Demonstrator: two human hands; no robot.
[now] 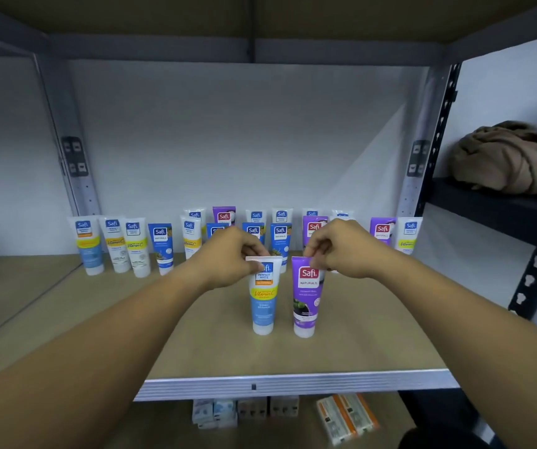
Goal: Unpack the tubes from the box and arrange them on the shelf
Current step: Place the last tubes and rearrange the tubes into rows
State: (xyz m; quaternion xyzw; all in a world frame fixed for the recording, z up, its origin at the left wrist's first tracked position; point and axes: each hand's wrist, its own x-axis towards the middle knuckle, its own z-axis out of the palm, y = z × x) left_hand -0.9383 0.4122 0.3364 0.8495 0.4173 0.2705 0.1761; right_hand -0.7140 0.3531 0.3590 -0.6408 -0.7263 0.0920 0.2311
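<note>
Here, two bare arms reach forward over a tan shelf (374, 345) with a metal front edge. The left hand (228, 257) pinches the flat top seam of a white and blue tube (263, 303), thumb and fingertips pressed together on it. The right hand (341, 247) pinches the top seam of a purple tube (306, 303) in the same way. Both tubes stand upright on their caps near the middle of the shelf, just beside each other but apart, the white and blue one on the left.

Behind them, along the back of the shelf, stand more tubes in a rough double row (163, 244): white with yellow bands, blue, and purple, all cap down.

To the right, on a darker neighbouring shelf, lies a crumpled brown cloth (513, 157). Below the front edge, on a lower level, sit several small cartons (244, 409), some white and blue, some orange and white.
</note>
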